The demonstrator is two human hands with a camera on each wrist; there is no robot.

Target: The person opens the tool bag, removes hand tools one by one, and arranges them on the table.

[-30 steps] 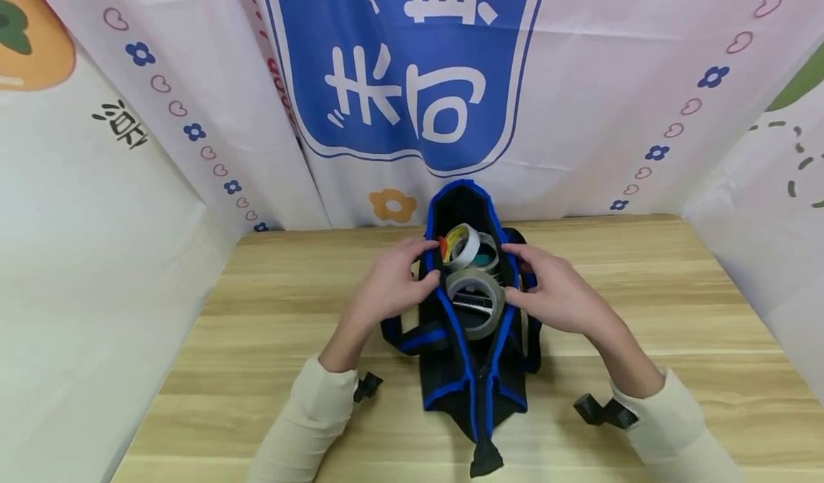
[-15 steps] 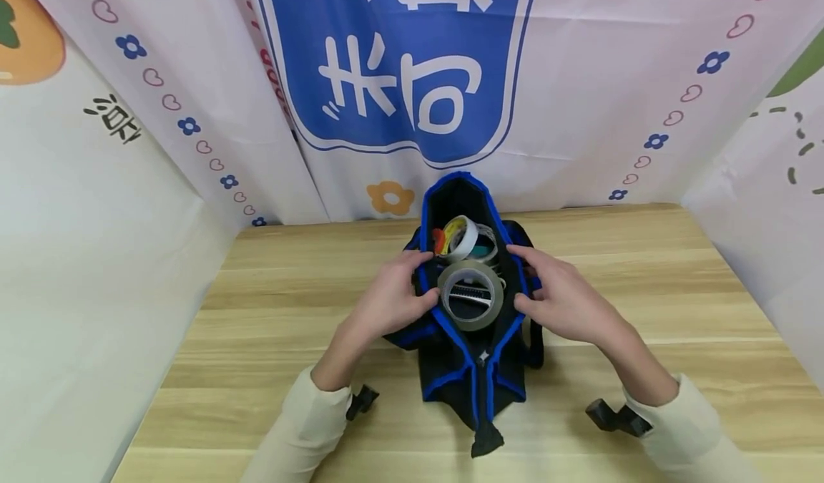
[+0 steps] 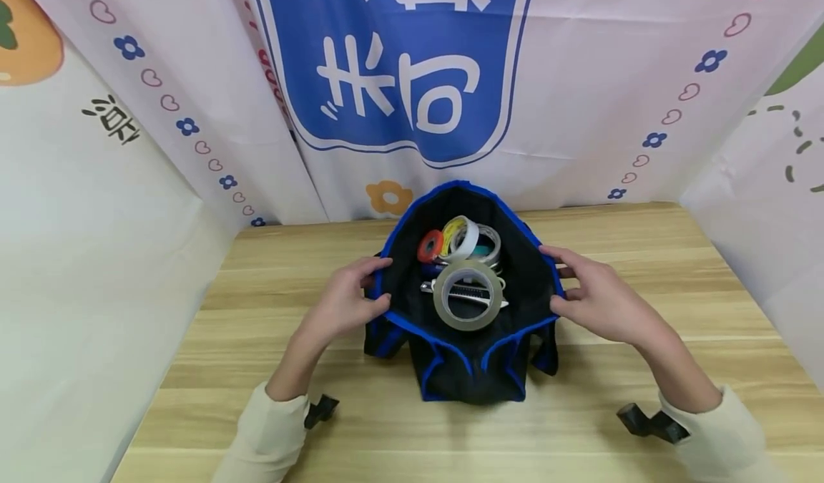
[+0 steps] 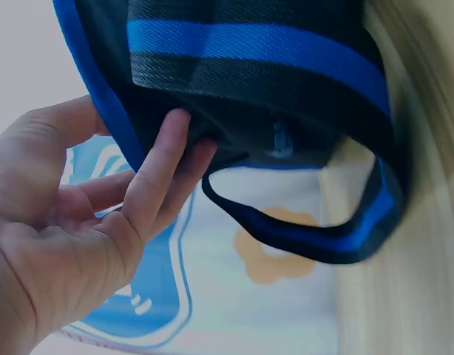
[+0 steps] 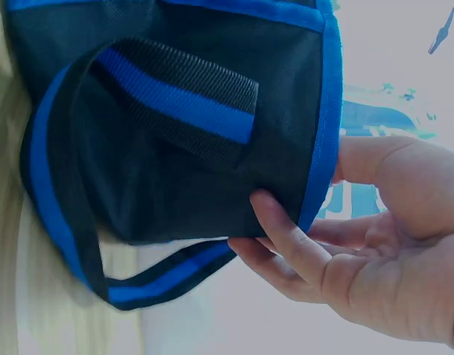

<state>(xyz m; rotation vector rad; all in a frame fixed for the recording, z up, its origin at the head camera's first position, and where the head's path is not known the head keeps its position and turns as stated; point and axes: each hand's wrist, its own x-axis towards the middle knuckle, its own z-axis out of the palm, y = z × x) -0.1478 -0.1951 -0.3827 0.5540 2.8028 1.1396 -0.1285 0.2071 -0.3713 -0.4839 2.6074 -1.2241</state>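
Observation:
A black tool bag (image 3: 473,386) with blue trim stands on the table, its mouth spread wide. My left hand (image 3: 344,298) grips the left rim, thumb on the inner side and fingers against the outside below a strap handle (image 4: 256,44). At the opposite rim, my right hand (image 3: 599,295) holds the edge the same way, near the other strap handle (image 5: 186,103). Inside the bag lies a large roll of packing tape (image 3: 440,300), with a utility knife (image 3: 473,293) showing through its centre. Behind it are a small red roll (image 3: 430,245), a white tape roll (image 3: 469,241) and a silvery roll (image 3: 493,245).
The wood-grain table (image 3: 277,325) runs back to a printed cloth (image 3: 579,111) hung right behind the bag. White side walls (image 3: 96,254) close in the left and right. A black bracket sits at each cuff.
My hands have moved apart, pulling the two rims outward. The bag's narrow mouth has widened, its front fold has spread, and more of the rolls and knife now shows.

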